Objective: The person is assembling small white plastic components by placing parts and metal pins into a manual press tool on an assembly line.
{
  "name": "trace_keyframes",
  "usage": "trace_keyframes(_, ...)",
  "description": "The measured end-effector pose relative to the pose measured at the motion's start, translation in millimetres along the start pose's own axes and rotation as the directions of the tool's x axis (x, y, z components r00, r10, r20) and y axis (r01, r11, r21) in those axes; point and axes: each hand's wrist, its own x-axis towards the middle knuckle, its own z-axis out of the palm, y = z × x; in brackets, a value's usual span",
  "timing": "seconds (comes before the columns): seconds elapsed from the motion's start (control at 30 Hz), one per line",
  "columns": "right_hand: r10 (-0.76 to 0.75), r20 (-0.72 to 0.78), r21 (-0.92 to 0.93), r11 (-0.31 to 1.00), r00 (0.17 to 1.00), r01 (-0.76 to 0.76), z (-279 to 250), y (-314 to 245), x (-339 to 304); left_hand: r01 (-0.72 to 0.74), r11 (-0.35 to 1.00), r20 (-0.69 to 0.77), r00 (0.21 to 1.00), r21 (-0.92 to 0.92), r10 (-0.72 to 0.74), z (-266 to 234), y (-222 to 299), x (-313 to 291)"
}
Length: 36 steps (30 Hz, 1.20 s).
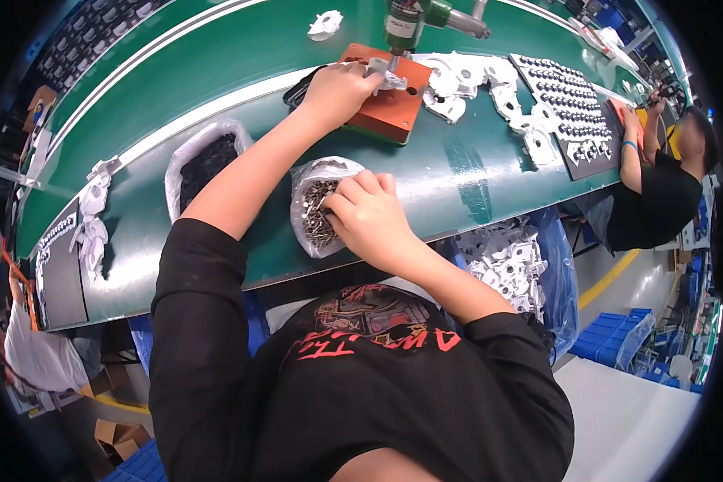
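My left hand (pixel 339 95) reaches to an orange fixture block (pixel 394 119) on the green bench and is closed on a white plastic part (pixel 393 81) lying on it. A green tool (pixel 404 28) with a metal tip points down right over that part. Closer to me, my right hand (pixel 371 210) dips its curled fingertips into a clear plastic bag (pixel 344 167) of small metal screw-like pieces (pixel 316 229). What its fingertips hold, if anything, is hidden.
A bag of black pieces (pixel 205 165) lies left of my left forearm. White plastic parts (pixel 458 76) sit right of the fixture, beside a board of black-topped pieces (pixel 566 104). A blue-lined bin (pixel 556 257) of white parts stands below the bench edge. A co-worker (pixel 659 177) works at far right.
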Motion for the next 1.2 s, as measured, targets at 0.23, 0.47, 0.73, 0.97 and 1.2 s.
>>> trace_keyframes(0.23, 0.024, -0.032, 0.064, 0.998, 0.999, -0.021, 3, 4, -4, 0.000, 0.995, 0.062, 0.998, -0.099, 0.006, 12, -12, 2)
trace_keyframes(0.47, 0.044, -0.061, 0.053, 0.998, 0.997, -0.041, 4, -1, -4, 0.116, 0.987, 0.250, 0.964, -0.108, -0.086, 5, -9, 4)
trace_keyframes(0.73, 0.052, -0.070, 0.043, 0.998, 0.996, -0.049, 6, -7, -4, 0.155, 0.944, 0.213, 0.973, -0.290, -0.094, -42, -15, -32)
trace_keyframes(0.97, 0.100, -0.093, 0.048, 0.994, 0.991, -0.096, 4, -6, -7, 0.629, 0.512, 0.515, 0.776, -0.584, -0.365, -191, -21, -136)
trace_keyframes(1.2, 0.034, 0.023, 0.000, 0.999, 0.999, -0.034, 0, -8, 4, 0.920, 0.365, 0.599, 0.375, -0.143, -0.708, -198, 41, -264)
